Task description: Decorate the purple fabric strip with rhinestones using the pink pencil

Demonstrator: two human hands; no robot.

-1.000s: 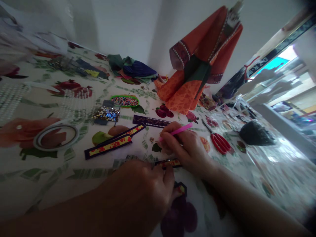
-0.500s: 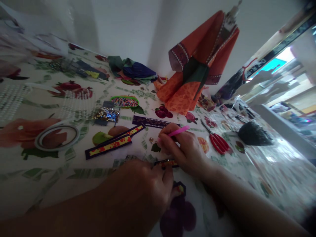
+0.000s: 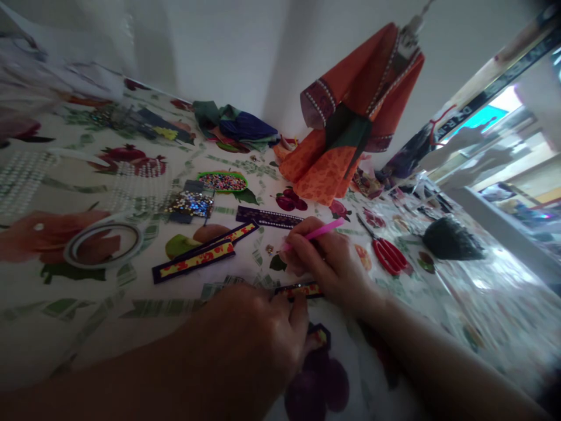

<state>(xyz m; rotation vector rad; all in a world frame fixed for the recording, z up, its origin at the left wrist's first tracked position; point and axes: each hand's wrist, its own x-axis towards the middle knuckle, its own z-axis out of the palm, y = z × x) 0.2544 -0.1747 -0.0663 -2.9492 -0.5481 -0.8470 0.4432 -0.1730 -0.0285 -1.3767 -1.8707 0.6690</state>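
Observation:
Near the front middle, my left hand (image 3: 263, 333) grips a narrow dark-edged fabric strip (image 3: 302, 289) with a yellow and red pattern. Small shiny dots sit along its upper edge, and part of it is hidden under my fingers. A pointed strip end (image 3: 319, 337) shows below that hand. In a pinch, my right hand (image 3: 326, 260) holds a slim pink stick (image 3: 324, 230), like a pen; its lower tip is hard to make out. Left of it lie tiny gold beads (image 3: 269, 249) and two overlapping patterned strips (image 3: 197, 262). A dark strip with pearly dots (image 3: 269, 217) lies just beyond.
A green-rimmed dish of coloured beads (image 3: 223, 182), a card of sequins (image 3: 190, 204), strings of pearls (image 3: 138, 184) and a tape roll (image 3: 103, 241) lie leftward. Red-handled scissors (image 3: 389, 256) and a black bundle (image 3: 453, 238) lie right. A small orange garment (image 3: 350, 117) hangs behind.
My right hand with the pink stick has shifted slightly right, uncovering a little more of the strip's right end. My left hand stays in place.

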